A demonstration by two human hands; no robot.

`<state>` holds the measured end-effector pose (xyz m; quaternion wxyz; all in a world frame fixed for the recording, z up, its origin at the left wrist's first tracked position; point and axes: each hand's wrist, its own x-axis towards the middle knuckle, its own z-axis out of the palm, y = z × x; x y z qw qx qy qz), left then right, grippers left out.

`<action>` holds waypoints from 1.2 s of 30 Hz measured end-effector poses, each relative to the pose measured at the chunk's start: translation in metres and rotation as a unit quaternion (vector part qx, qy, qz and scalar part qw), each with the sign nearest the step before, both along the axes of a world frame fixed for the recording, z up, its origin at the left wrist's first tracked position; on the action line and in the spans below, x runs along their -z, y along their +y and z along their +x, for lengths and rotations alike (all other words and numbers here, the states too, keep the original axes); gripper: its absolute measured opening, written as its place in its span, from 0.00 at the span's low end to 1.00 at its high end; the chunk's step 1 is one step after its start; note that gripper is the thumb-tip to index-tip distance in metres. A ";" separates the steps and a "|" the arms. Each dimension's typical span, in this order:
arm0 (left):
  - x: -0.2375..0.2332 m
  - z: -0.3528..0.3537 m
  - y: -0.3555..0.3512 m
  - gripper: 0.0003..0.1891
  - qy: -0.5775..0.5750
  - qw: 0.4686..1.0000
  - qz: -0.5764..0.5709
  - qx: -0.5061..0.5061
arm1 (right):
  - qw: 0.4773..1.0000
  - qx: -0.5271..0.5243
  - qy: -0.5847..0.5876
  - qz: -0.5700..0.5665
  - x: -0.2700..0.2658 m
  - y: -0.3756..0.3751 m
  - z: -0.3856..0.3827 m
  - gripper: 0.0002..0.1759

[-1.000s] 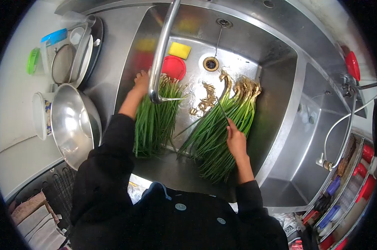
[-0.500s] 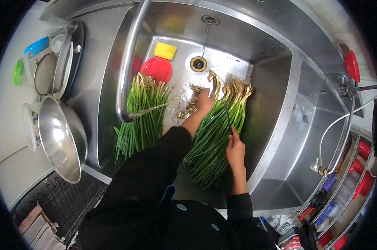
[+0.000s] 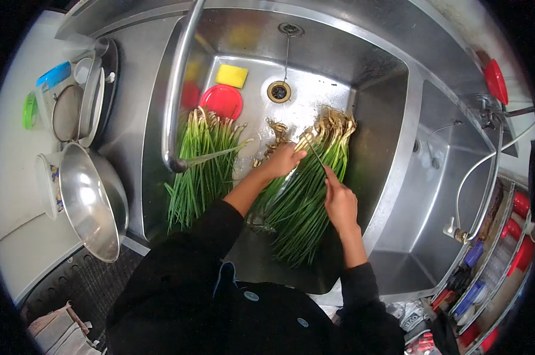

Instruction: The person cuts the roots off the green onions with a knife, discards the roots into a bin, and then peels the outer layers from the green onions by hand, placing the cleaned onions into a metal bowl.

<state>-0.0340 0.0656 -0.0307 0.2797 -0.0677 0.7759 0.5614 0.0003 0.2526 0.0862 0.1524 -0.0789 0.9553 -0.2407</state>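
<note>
My left hand (image 3: 284,160) is closed around a few spring onions, their pale ends (image 3: 306,139) sticking out past the fingers. In my right hand (image 3: 342,206) is a thin knife (image 3: 318,157), its blade slanting up and left to those pale ends. Below and between both hands lies a large pile of spring onions (image 3: 306,219) with brown roots (image 3: 337,122) towards the drain. Cut-off root ends (image 3: 277,131) lie on the sink floor just beyond my left hand. A second bunch of spring onions (image 3: 208,154) with trimmed white ends lies to the left.
The steel sink (image 3: 383,136) has a drain (image 3: 279,92), a red plate or lid (image 3: 221,102) and a yellow sponge (image 3: 231,76). A tap spout (image 3: 176,100) arches over its left side. A metal bowl (image 3: 90,201) stands left; a second basin (image 3: 421,195) lies right.
My left hand has drawn back towards me and left, bringing the spring onions' ends away from the drain. The knife blade has swung left to meet them.
</note>
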 end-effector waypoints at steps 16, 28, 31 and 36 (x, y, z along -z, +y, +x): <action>-0.042 0.046 -0.043 0.18 0.141 0.986 -0.085 -0.002 | 0.992 -0.092 -0.059 -0.059 0.036 -0.068 -0.003 0.18; -0.134 0.052 -0.183 0.09 -0.025 0.967 -0.028 -0.252 | 0.998 0.046 -0.010 -0.036 0.057 -0.009 0.032 0.20; -0.167 0.017 -0.226 0.17 -0.041 0.962 -0.114 -0.243 | 0.997 0.053 -0.034 -0.040 0.045 -0.010 0.038 0.20; -0.099 -0.032 -0.270 0.25 0.009 0.899 -0.430 -0.075 | 0.998 0.040 -0.029 -0.041 0.047 -0.022 0.043 0.19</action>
